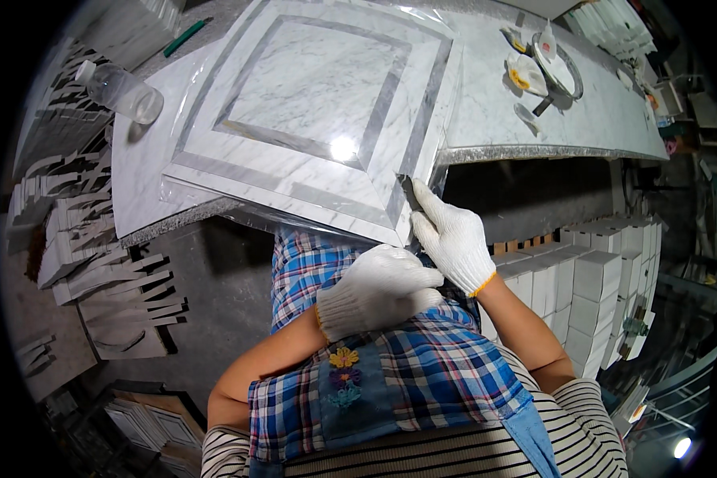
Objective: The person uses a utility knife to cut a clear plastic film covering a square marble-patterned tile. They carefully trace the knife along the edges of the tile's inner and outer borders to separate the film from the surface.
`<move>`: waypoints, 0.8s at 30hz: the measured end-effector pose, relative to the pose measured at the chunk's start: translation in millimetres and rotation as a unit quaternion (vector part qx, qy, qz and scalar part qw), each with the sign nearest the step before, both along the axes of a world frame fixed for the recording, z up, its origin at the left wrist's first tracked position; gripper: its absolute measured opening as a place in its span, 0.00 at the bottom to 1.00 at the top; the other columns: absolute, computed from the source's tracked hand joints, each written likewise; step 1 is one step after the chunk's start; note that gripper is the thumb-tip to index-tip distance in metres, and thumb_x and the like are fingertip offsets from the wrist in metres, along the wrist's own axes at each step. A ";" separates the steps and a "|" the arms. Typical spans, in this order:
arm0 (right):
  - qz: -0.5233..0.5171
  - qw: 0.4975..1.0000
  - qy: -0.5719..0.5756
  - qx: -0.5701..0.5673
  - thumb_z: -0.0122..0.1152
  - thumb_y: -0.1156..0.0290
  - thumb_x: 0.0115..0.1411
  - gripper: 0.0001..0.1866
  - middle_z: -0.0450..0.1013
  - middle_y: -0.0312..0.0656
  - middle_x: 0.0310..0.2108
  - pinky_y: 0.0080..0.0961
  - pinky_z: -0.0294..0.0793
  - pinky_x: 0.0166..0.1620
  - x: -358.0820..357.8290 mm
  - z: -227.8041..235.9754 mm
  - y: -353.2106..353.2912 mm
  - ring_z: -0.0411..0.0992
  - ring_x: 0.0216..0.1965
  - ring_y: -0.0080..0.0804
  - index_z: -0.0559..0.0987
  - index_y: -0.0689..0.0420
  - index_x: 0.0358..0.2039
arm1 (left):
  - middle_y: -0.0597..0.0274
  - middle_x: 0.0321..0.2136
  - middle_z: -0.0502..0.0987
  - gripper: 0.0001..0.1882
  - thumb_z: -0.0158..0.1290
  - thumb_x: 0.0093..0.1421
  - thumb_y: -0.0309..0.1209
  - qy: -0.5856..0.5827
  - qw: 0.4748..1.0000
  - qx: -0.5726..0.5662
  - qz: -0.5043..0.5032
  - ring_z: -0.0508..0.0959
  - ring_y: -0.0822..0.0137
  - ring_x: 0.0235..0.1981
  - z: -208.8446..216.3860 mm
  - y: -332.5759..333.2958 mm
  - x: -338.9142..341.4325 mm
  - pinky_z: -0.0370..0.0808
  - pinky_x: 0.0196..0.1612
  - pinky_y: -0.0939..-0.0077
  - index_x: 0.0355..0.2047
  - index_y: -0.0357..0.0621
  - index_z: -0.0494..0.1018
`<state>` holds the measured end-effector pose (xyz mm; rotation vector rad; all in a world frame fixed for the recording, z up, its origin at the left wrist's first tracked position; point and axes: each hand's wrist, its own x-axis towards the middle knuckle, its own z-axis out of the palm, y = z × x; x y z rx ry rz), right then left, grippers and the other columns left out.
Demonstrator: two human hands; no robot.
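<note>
A white marble panel (pixel 311 80) with grey inlaid bands lies in front of me, its near corner pointing toward my body. Clear plastic film shows along its edges. My right hand (pixel 458 243), in a white knitted glove, pinches a thin dark blade (pixel 405 188) against the panel's right edge, close to that corner. Just below the corner is my left hand (pixel 378 291), gloved too, with its fingers curled in. Whatever those fingers may hold is hidden.
The panel rests on a marble-topped bench (pixel 474 119). A plastic bottle (pixel 127 95) is at its left; a round dish (pixel 556 68), a spare glove (pixel 526 74) and small tools lie at its right. A green stick (pixel 188 37) is at the back. Stacked white blocks (pixel 596 275) stand at lower right.
</note>
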<state>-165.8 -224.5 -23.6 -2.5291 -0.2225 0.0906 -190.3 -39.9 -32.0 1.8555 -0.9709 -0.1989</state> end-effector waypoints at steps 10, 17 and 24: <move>0.023 1.000 0.009 -0.009 0.58 0.65 0.65 0.25 0.78 0.52 0.27 0.41 0.78 0.32 -11.4 -0.2 -4.0 0.79 0.27 0.50 0.75 0.56 0.63 | 0.57 0.38 0.85 0.16 0.67 0.54 0.30 0.043 0.998 -0.041 -0.005 0.85 0.55 0.42 -0.5 8.1 0.0 0.81 0.49 0.63 0.44 0.48 0.84; 0.039 0.999 0.028 -0.016 0.57 0.64 0.66 0.26 0.79 0.51 0.28 0.43 0.79 0.32 -25.2 3.4 -8.7 0.79 0.28 0.50 0.72 0.53 0.65 | 0.58 0.40 0.85 0.14 0.64 0.57 0.30 0.065 0.996 -0.037 -0.046 0.84 0.54 0.42 3.5 11.5 3.5 0.80 0.50 0.62 0.45 0.48 0.84; 0.028 0.998 0.047 0.015 0.61 0.67 0.65 0.28 0.80 0.55 0.31 0.36 0.81 0.38 -23.9 8.4 -14.9 0.81 0.31 0.51 0.74 0.53 0.66 | 0.58 0.32 0.82 0.12 0.62 0.57 0.34 0.042 0.997 -0.065 -0.012 0.82 0.54 0.37 -8.7 6.5 -4.4 0.79 0.44 0.62 0.42 0.50 0.82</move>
